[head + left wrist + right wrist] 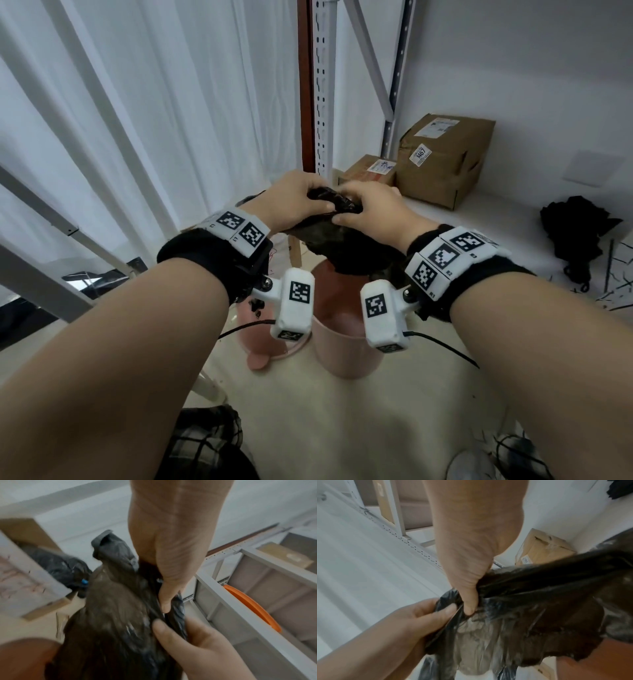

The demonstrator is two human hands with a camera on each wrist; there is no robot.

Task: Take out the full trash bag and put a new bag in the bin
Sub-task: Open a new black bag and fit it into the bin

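- Behind everything, a white curtain fills the left side, with a white shelving upright next to it.
- Floor is pale; it carries the bin and the boxes.
- Big brown parcel sits back right against the wall, and a smaller cardboard box is just beside it on its left, right behind the hands.
- Black crumpled heap lies well off at the right edge of the floor; can't tell what it is.
- Pink bin stands on the floor straight under the wrists, a pink lid flat just left of it.
- Full trash bag, dark and see-through-ish, hangs partly out of the bin's mouth, its gathered neck up between both hands.
- Left hand has fingers curled round one twisted strand of the bag's neck, thumb pinching it.
- Right hand does the same with the other strand, fingers curled tight, touching the left hand.
- Wrist views are blurry, so the knot itself is hard to make out.
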